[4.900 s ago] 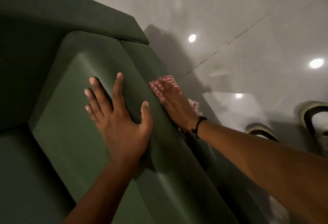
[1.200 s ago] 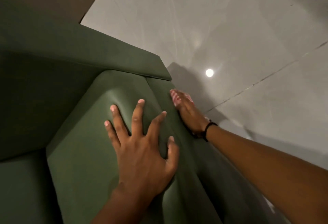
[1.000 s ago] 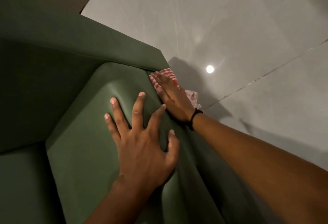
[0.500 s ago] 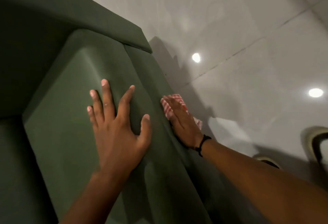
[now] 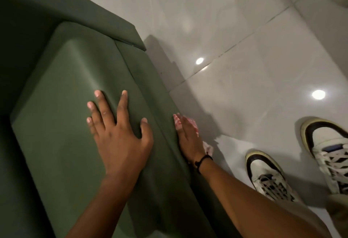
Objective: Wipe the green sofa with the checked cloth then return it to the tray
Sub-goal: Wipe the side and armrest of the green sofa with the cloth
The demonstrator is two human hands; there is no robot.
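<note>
The green sofa [image 5: 62,90] fills the left half of the view, seen from above its armrest. My left hand [image 5: 118,134] lies flat on top of the armrest, fingers spread, holding nothing. My right hand [image 5: 188,137] presses the red and white checked cloth [image 5: 177,122] flat against the armrest's outer side, near the floor. Most of the cloth is hidden under the palm; only its edges show past the fingertips and beside the wrist. The tray is not in view.
Glossy pale floor tiles [image 5: 244,30] spread to the right of the sofa, with ceiling lights mirrored in them. My two white and black sneakers [image 5: 267,173] stand on the tiles at the lower right, close to the sofa's side.
My right hand has slid the cloth down and back along the armrest's outer side, away from the far corner. The view has tilted down, bringing both shoes into sight.
</note>
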